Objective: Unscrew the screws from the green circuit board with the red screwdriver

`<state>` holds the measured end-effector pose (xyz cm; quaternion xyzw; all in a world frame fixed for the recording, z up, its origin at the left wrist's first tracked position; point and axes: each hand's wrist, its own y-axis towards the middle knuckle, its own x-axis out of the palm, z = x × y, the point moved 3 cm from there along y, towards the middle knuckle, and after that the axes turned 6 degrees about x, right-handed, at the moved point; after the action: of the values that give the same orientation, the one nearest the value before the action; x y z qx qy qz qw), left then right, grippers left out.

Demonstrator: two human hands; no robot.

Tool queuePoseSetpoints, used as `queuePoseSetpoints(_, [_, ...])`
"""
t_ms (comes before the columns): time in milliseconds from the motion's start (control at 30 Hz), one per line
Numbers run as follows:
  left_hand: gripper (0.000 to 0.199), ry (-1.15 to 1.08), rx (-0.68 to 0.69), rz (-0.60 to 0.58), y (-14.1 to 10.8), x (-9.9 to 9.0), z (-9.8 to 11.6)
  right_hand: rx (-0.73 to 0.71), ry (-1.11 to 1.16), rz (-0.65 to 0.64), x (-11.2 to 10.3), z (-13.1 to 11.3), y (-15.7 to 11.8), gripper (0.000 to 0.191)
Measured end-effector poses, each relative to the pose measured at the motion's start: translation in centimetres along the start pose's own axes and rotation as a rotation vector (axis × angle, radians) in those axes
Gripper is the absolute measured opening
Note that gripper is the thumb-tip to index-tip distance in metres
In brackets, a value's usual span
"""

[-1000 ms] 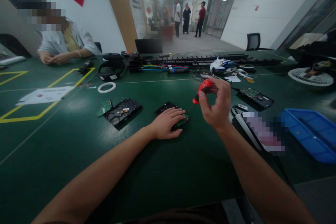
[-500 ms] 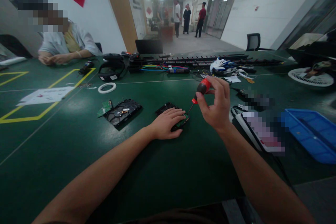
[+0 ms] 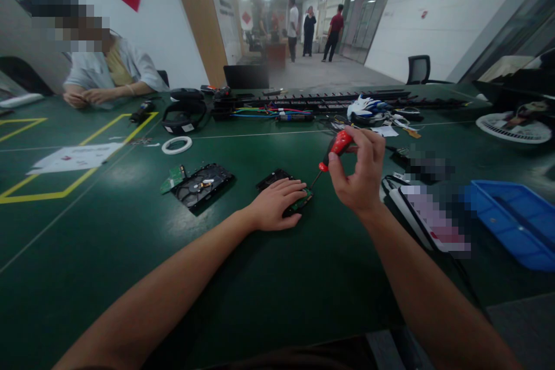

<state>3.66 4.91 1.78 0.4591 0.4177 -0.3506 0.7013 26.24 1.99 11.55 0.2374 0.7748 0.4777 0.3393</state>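
A hard drive [image 3: 302, 203] with a green circuit board lies on the table, partly covered by my left hand [image 3: 280, 205]. The fingers reach across its top and the thumb sits along its near side, holding it down. My right hand [image 3: 359, 167] is closed around the handle of a red and black screwdriver [image 3: 336, 147]. The screwdriver tilts, its thin shaft running down to the right edge of the drive; the exact spot its tip touches is too small to tell. Left of my hands lies a second hard drive [image 3: 206, 185], with a loose green circuit board [image 3: 172, 179] against its left corner.
A white ring [image 3: 176, 145] and a black headset [image 3: 184, 118] are behind the second drive. Cables and white-blue gloves [image 3: 366, 107] line the back. To my right are a phone-like device [image 3: 433, 219] and a blue tray [image 3: 515, 219]. Across the table sits a person [image 3: 113, 69].
The screwdriver handle has tipped slightly to the right and turned in my right hand, showing more red. My left hand and the drive have stayed put.
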Motion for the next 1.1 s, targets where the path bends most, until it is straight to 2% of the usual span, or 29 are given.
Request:
queuePoseSetpoints(567, [0.063,0.007,0.014,0.018,-0.04,0.19,-0.17,-0.048,-0.033,-0.002,0.07,0.12,0.09,0.056])
queuePoseSetpoints(733, [0.063,0.006,0.011,0.021,0.0,0.11,0.03,-0.048,-0.02,0.074,-0.13,0.15,0.09,0.061])
queuePoseSetpoints(967, [0.064,0.012,0.02,0.02,-0.04,0.17,-0.11,-0.07,-0.01,-0.022,0.24,0.1,-0.07,0.062])
queuePoseSetpoints(1100, [0.064,0.014,0.027,0.021,-0.01,0.28,-0.27,-0.012,-0.013,0.01,0.36,0.65,-0.23,0.066])
